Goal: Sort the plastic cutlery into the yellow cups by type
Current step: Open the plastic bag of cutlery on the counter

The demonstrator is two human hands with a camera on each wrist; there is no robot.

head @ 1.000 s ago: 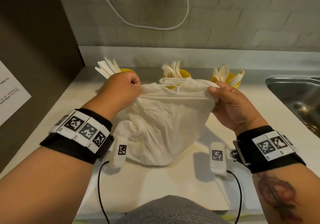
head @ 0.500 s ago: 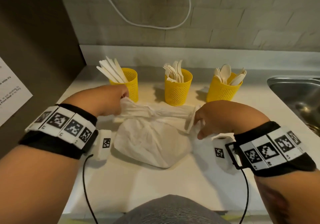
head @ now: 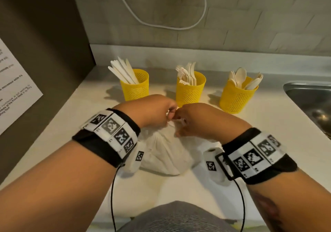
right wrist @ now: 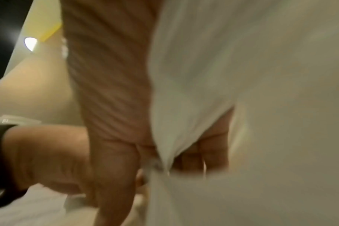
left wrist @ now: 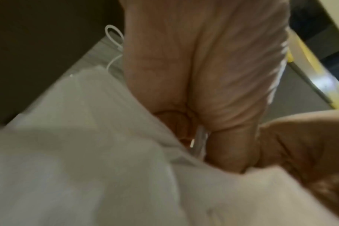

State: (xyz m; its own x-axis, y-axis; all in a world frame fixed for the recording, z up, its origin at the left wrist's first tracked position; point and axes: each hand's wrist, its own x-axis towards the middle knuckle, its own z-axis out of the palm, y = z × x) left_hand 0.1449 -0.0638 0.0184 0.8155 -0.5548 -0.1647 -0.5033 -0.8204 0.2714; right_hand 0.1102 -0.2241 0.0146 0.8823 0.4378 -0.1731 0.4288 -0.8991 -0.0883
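Three yellow mesh cups stand in a row at the back of the counter: the left cup (head: 135,85) holds white knives, the middle cup (head: 190,90) forks, the right cup (head: 236,95) spoons. In front of them lies a white plastic bag (head: 166,153). My left hand (head: 157,113) and right hand (head: 191,119) meet over the bag's top, and each pinches bunched plastic there. In the left wrist view the left hand (left wrist: 213,145) has fingers curled round the bag (left wrist: 87,168). The right wrist view shows the right hand (right wrist: 164,160) gripping a fold of the bag (right wrist: 242,76).
A steel sink (head: 311,97) sits at the right edge. A dark cabinet side with a printed sheet (head: 16,88) stands to the left. A white cable (head: 166,22) hangs on the tiled wall. Cables trail from both wrist cameras over the pale counter (head: 179,192).
The bag, held up and spread wide a second ago, has been lowered to the counter. Both hands moved together to the middle and bunched its top.
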